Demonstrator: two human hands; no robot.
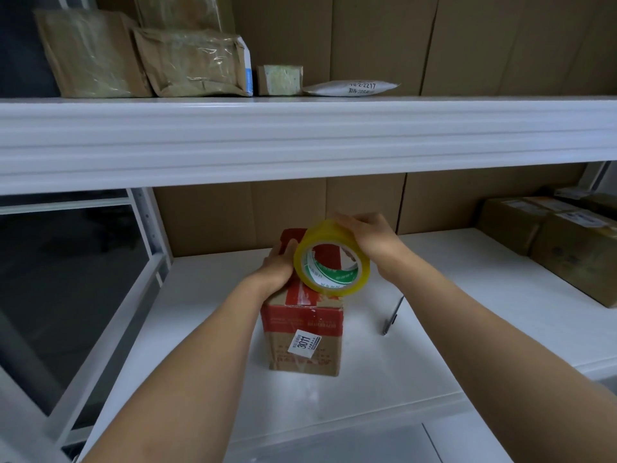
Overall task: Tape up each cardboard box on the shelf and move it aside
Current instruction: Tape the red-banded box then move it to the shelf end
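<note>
Both bare forearms reach forward over the lower shelf [200,312] to the box [305,332], which stands near the middle of that shelf.

The left hand [277,265] lies on the box's top left edge, palm down, fingers bent over the far left corner and the thumb against the roll's rim; it holds the box. The right hand [365,240] comes in from the right and above, fingers curled over the top of the tape roll [332,259], gripping its outer band. The roll stands on edge, tilted, its lower rim touching the box top near the front edge, its open core facing the camera.

The box is brown cardboard, upright, with a red printed band round the upper part of its front and red over its top. A white label [304,342] reading 3011 sits askew on the front face. Clear tape glints along the top seam under the roll.

The roll is yellowish clear tape on a white core with green print.

Right of the box a dark pen-like tool [394,315] lies on the shelf. Farther right, at the shelf's end, sit brown boxes [547,242]. Above the box, on the upper shelf [300,135], are taped parcels [143,58] and a white mailer [350,87].
</note>
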